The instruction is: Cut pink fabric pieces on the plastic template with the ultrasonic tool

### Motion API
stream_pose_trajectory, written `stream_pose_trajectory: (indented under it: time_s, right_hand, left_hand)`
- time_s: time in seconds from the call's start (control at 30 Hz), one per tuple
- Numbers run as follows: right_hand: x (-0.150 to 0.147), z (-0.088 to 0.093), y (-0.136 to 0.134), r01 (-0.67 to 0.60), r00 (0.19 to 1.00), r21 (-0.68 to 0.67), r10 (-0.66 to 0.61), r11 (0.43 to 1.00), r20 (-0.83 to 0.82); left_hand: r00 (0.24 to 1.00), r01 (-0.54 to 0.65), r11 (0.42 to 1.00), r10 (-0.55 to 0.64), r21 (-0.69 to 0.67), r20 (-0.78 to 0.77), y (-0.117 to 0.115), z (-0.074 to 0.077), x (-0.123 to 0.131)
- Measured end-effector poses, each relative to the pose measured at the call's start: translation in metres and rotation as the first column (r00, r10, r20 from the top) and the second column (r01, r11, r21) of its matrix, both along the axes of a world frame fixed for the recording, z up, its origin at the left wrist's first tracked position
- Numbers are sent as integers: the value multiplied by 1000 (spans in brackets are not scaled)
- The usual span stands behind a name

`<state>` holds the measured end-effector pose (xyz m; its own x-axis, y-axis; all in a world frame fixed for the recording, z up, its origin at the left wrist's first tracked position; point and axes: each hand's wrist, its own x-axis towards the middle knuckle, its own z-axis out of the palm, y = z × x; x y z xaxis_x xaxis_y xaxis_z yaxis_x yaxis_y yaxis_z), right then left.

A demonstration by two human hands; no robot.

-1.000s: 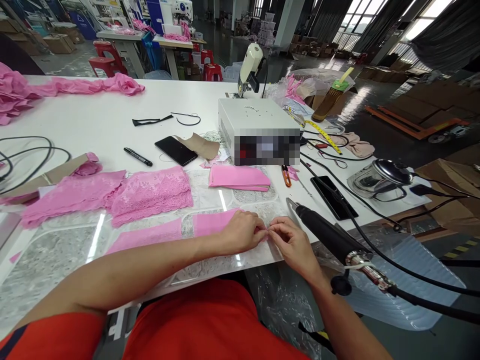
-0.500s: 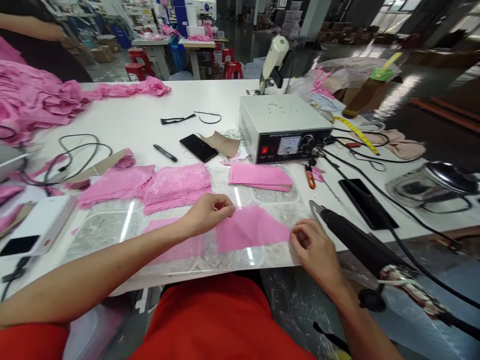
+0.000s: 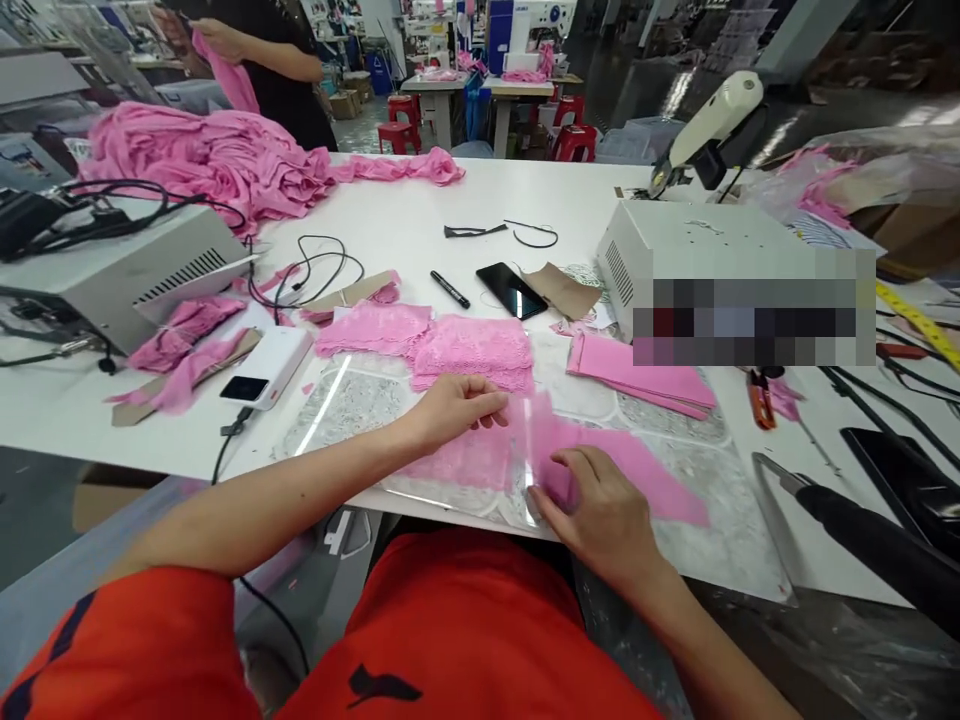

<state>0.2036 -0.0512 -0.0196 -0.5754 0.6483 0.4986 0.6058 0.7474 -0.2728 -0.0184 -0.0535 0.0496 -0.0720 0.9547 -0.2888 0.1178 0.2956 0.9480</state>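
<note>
A sheer pink fabric piece (image 3: 660, 485) lies over a clear sheet (image 3: 720, 550) at the table's front. My left hand (image 3: 463, 408) is closed in a pinch at the raised left edge of that piece. My right hand (image 3: 600, 500) rests over the same piece, thumb and fingers apart, thumb near its lower left edge. Another flat pink piece (image 3: 457, 462) lies left of it, partly under my left forearm. Behind my left hand are pink lace pieces (image 3: 472, 350). A folded pink fabric stack (image 3: 641, 375) lies beyond my right hand.
A grey box-shaped machine (image 3: 675, 230) stands back right. A black-handled tool with metal tip (image 3: 862, 530) and orange-handled snips (image 3: 760, 400) lie at right. A phone (image 3: 511, 290), marker (image 3: 450, 289) and white device (image 3: 268, 368) lie around. Another person (image 3: 277, 70) holds pink fabric beyond a pink heap (image 3: 210, 165).
My view has turned left. My right hand has moved from the piece's far right corner to its left part, close to my left hand, and its fingers have spread.
</note>
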Motion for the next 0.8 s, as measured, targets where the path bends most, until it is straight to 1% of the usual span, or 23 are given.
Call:
stream_pose_trajectory:
  time_s: [0.07,0.13,0.23,0.3,0.37,0.47,0.57,0.63,0.7,0.8]
  right_hand:
    - [-14,-4,1,10,999,5,-10,1000,30]
    - [-22,-5,2,7,998,17,-8,1000,54]
    - [-31,-2,3,-28,997,65,23,997,76]
    - [-38,0,2,-80,994,87,73,993,79]
    - [-45,1,1,-148,986,87,140,985,88]
    - [-52,2,1,-259,962,69,251,964,105]
    - [-55,2,3,-346,932,10,343,938,121]
    - [-55,3,5,-392,910,-42,394,919,127]
    - [-55,5,6,-432,888,-86,440,898,132]
    - [-57,9,10,-458,872,-131,473,879,129]
  left_hand:
    - [998,-20,1000,21,-17,53,1,2,-4]
    - [996,-44,999,45,-15,78,-2,4,-13]
    - [997,-69,997,68,20,48,-16,2,-35]
    - [996,-75,996,77,37,-38,-31,-3,-52]
    - [982,-83,996,88,35,-170,-48,-10,-68]
    - [920,-86,996,89,24,-381,-72,-20,-84]
    - [830,-57,998,65,31,-554,-90,-27,-89]
    - [765,-28,998,53,48,-642,-98,-29,-89]
    - [720,-6,998,44,57,-693,-103,-30,-88]
    - [687,8,999,26,43,-726,-108,-32,-87]
